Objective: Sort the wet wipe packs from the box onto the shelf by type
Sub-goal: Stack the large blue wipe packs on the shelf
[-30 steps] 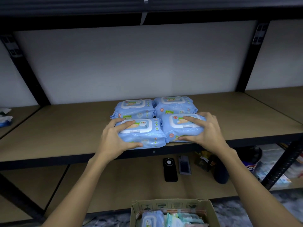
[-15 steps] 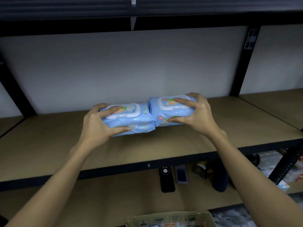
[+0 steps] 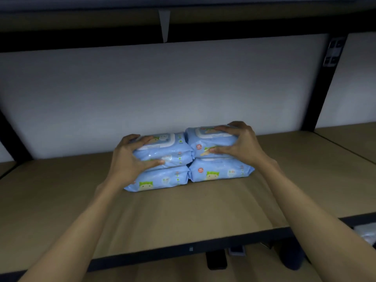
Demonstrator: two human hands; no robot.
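- Head view: tan board shelf (image 3: pixel 61 200) in a black metal frame, white wall behind.
- Four soft light-blue plastic wet wipe packs, stacked two on two at mid-shelf near the back wall.
- Left hand (image 3: pixel 130 159) clamped on the upper left pack (image 3: pixel 168 149): fingers over the white lid, thumb on the front face.
- Right hand (image 3: pixel 242 145) clamped likewise on the upper right pack (image 3: pixel 205 141).
- Lower left pack (image 3: pixel 160 180) and lower right pack (image 3: pixel 221 171) flat on the board, side by side, touching.
- Dark objects on the lower shelf (image 3: pixel 216 261), blurred.

Dim scene, soft motion blur, bowed wide-angle edges
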